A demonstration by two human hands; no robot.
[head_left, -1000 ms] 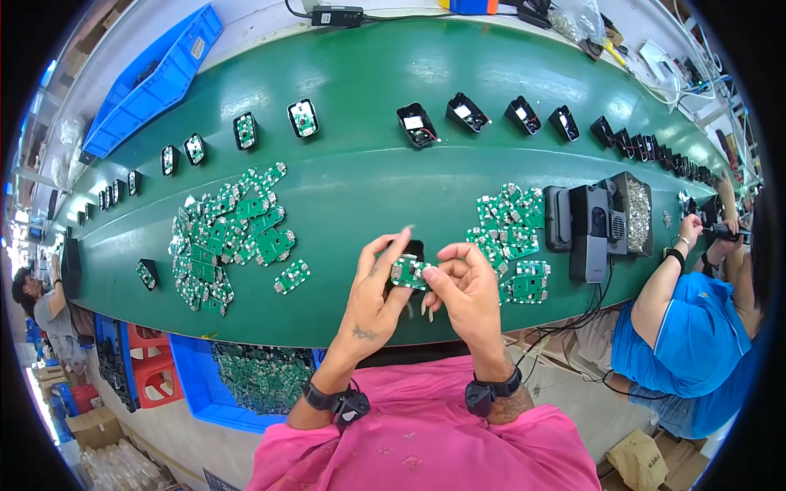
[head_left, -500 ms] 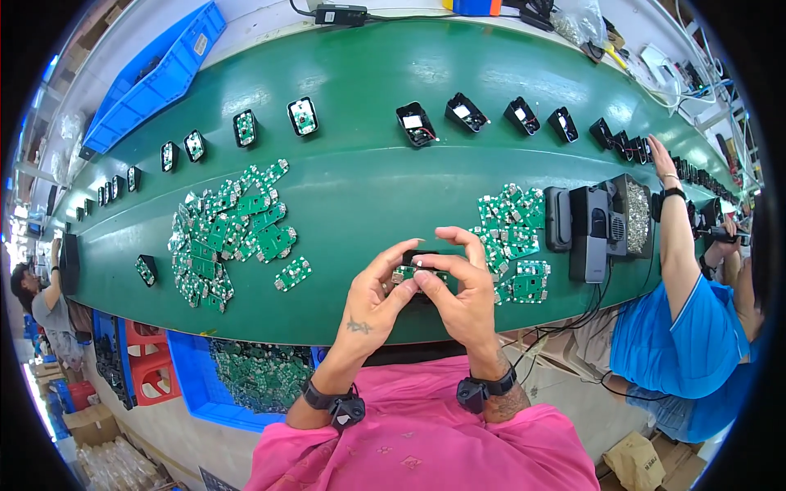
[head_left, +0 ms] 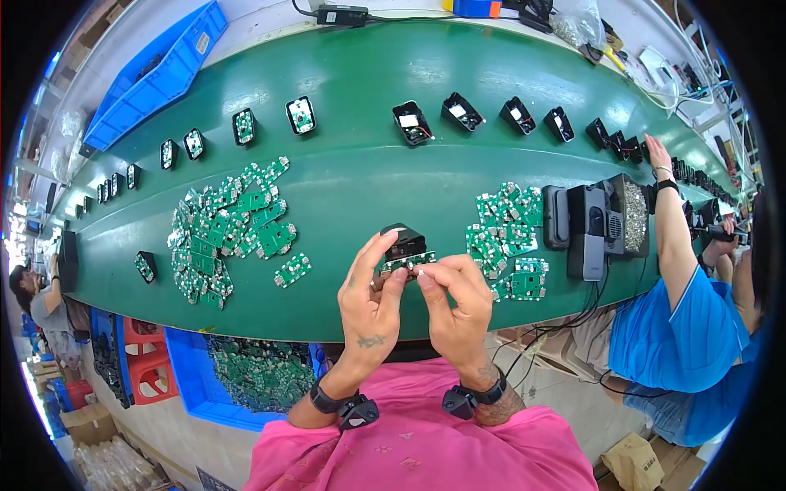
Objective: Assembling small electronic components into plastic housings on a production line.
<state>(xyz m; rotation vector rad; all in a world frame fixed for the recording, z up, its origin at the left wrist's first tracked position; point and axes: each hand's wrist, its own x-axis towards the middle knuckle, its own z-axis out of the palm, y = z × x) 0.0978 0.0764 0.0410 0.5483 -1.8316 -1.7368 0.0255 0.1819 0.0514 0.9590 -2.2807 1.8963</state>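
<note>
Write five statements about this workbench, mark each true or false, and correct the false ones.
1. The left hand holds a black casing with a green circuit board at its near side. True.
2. The right hand is stretched out flat. False: it is curled close to the green circuit board.
3. A left pile and a right pile of boards lie either side of the hands. True.
4. The shirt at the right edge is yellow. False: that shirt is blue.
5. A blue bin of boards stands below the near edge of the table. True.
</note>
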